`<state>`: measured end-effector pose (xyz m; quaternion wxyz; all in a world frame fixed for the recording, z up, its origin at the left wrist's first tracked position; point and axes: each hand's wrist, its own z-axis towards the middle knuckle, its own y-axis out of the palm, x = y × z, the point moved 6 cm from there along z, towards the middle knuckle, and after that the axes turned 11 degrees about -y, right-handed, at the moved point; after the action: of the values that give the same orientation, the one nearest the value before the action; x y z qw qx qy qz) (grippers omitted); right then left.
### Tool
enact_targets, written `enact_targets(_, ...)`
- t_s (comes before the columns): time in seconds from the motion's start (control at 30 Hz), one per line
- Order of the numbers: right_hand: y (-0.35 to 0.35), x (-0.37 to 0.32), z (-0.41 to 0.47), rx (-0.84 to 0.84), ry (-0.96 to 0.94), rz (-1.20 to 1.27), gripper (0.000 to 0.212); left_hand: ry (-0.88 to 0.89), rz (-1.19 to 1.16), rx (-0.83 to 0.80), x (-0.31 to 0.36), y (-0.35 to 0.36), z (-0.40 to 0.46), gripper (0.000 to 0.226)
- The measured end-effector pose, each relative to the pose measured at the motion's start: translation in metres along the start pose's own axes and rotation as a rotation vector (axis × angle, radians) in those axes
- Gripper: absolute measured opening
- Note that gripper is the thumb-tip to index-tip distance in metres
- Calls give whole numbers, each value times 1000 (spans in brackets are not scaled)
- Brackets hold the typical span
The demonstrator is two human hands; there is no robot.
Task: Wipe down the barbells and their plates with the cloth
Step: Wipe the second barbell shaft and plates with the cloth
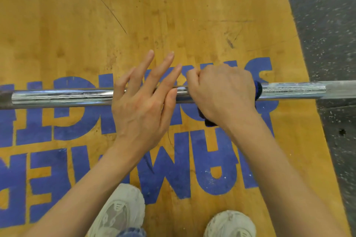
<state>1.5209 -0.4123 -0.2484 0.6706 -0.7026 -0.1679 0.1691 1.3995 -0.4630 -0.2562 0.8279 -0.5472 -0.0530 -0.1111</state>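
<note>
**Cloth closed around a chrome bar**

Barbell (57, 96) steel is running straight across the scene from left to right, its long axis level, a smooth, mirror-bright round shaft lying over the wooden floor. Toward the right the chrome is giving way to a duller, finely ridged stretch. Just right of the middle, the right hand (221, 94) is curling into a fist over the bar, fingers closed tight on a dark blue cloth (257, 90); soft, bunched folds of it are showing at the right edge of the fist and hanging below the wrist on the near side. The left hand (142, 106) is hovering over the bar just left of the fist, fingers long, straight and fanned wide, holding nothing; whether the palm is touching the metal cannot be told.

Underneath, a worn, scuffed, honey-coloured platform (77, 25) is carrying large blue painted letters (217, 159). Speckled black rubber flooring (327, 25) is bordering it at right. Two pale, grubby mesh sneakers (119, 211) are standing at the near edge.
</note>
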Motion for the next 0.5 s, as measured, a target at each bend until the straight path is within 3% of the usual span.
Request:
enact_targets(0.03, -4, -4, -15, 148, 51, 35, 51, 1, 1, -6, 0, -1, -2, 42)
enact_targets(0.1, 2, -11, -50, 434, 172, 190, 50, -5, -1, -16, 0, -2, -6, 42)
enact_targets(0.17, 8, -19, -64, 542, 179, 151, 42, -16, -5, -32, 2, -4, -10, 43)
enact_targets(0.23, -7, -10, -42, 437, 209, 105, 40, -15, -13, -58, 3, -6, -14, 44)
enact_targets(0.33, -5, -2, -12, -23, 121, 116, 45, -15, -33, -78, 4, -8, -18, 44)
enact_targets(0.37, -3, -4, -14, -16, 96, 122, 46, -14, -41, -84, 4, -9, -20, 44)
enact_targets(0.5, 2, -19, -70, 572, 191, 176, 46, -3, -32, -112, 7, -14, -26, 43)
